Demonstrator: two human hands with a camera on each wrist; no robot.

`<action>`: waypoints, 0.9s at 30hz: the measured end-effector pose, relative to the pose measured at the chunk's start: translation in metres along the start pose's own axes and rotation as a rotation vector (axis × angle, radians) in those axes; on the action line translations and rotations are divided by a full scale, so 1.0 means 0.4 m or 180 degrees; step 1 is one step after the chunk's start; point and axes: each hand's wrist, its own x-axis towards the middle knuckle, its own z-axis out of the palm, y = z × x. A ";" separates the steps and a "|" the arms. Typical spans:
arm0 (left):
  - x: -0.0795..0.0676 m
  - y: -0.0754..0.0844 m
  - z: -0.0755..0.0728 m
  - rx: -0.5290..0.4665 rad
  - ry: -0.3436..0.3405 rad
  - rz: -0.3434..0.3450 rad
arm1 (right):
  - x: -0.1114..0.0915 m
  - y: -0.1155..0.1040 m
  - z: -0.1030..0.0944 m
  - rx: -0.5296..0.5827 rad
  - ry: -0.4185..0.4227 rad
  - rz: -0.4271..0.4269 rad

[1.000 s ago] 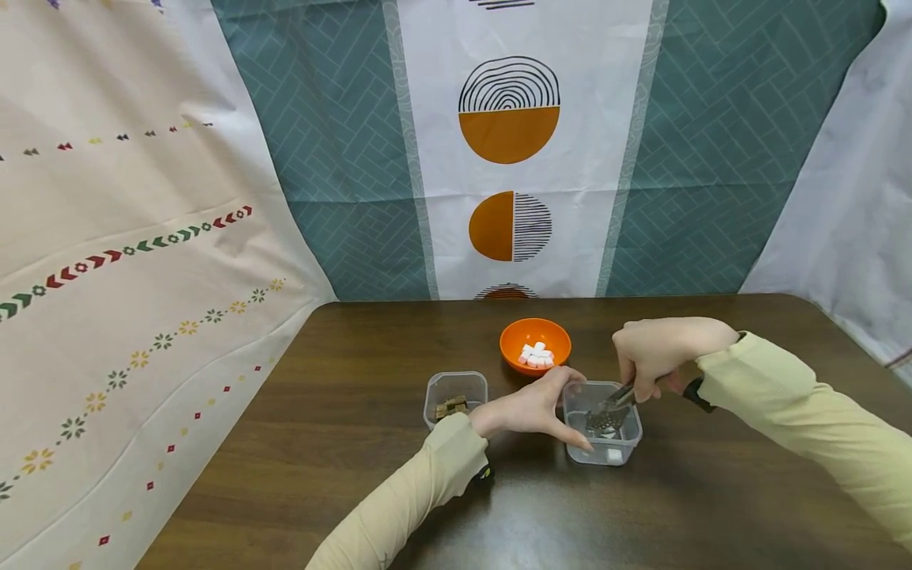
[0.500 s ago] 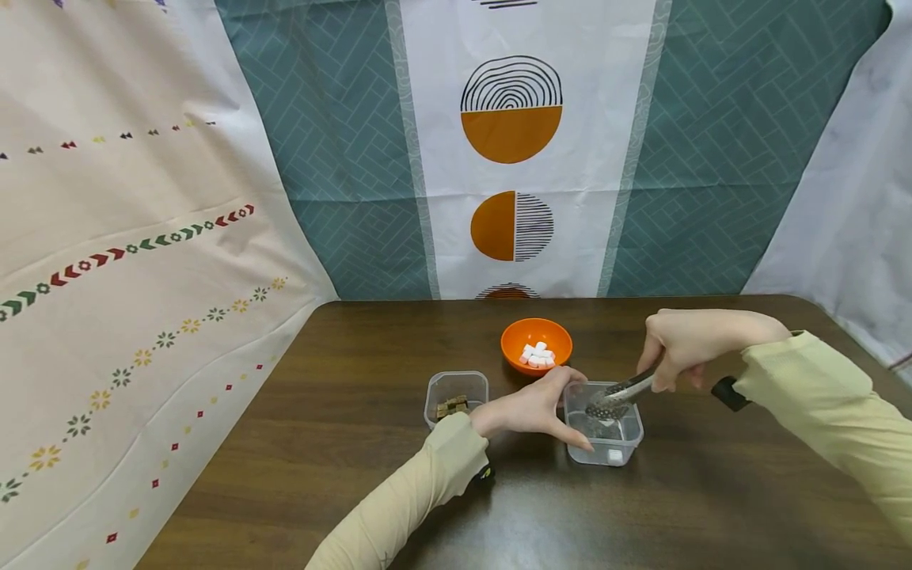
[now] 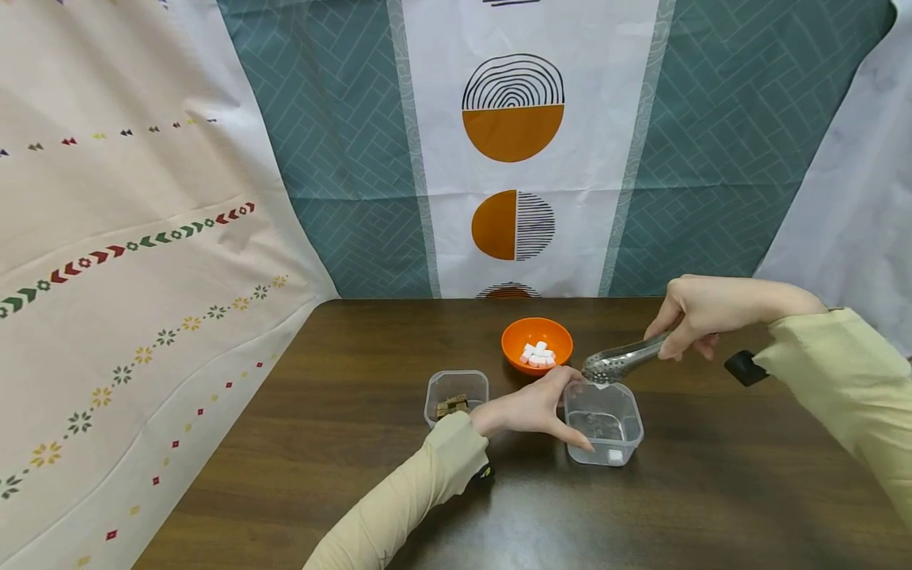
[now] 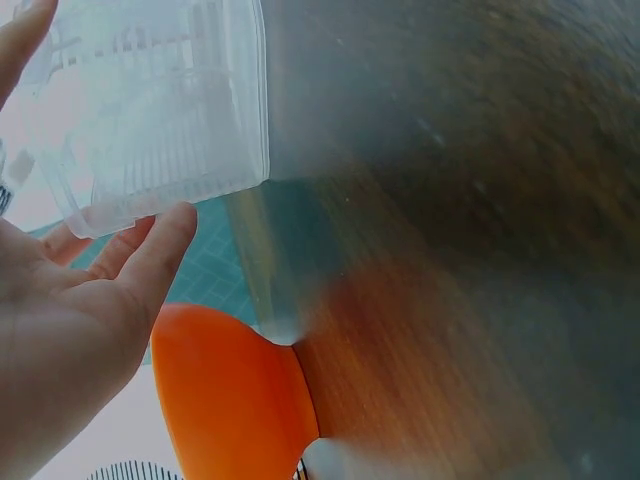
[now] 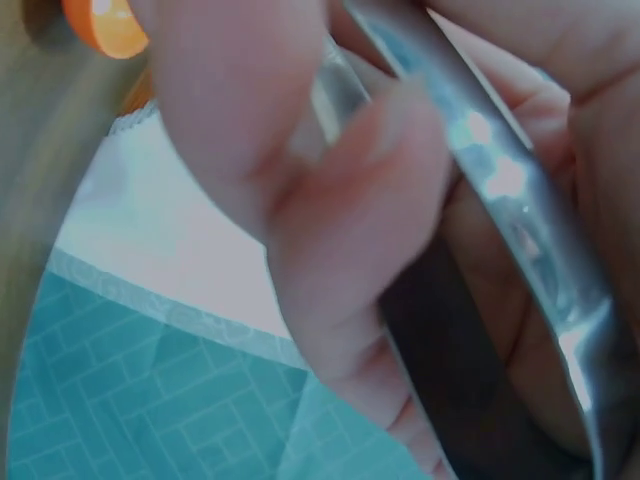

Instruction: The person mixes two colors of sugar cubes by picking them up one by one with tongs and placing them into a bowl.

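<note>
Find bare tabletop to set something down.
The wooden table is bare left of the left plastic container and in front of the right plastic container, between left sleeve and right sleeve. Crowded: the middle, with orange bowl, left hand and metal tongs.

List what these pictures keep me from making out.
Head: white bit under the metal tongs, too small to identify.
Head: near right corner of the container with brown pieces, behind the left hand and sleeve.
Left wrist: part of the gripped plastic container, past the top edge; inside of the orange bowl, behind its wall.
Right wrist: the tongs' tips, past the top edge.
</note>
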 end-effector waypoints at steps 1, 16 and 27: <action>0.001 0.000 0.000 0.0001 0.0007 0.0003 | 0.003 -0.004 -0.009 -0.0038 0.0020 0.0011; 0.003 0.000 0.005 -0.0015 -0.0014 0.0039 | 0.175 0.008 -0.011 -0.0094 0.0263 -0.0062; 0.005 -0.006 0.005 0.0050 -0.0004 0.0076 | 0.254 0.057 0.039 -0.0125 0.0379 -0.0020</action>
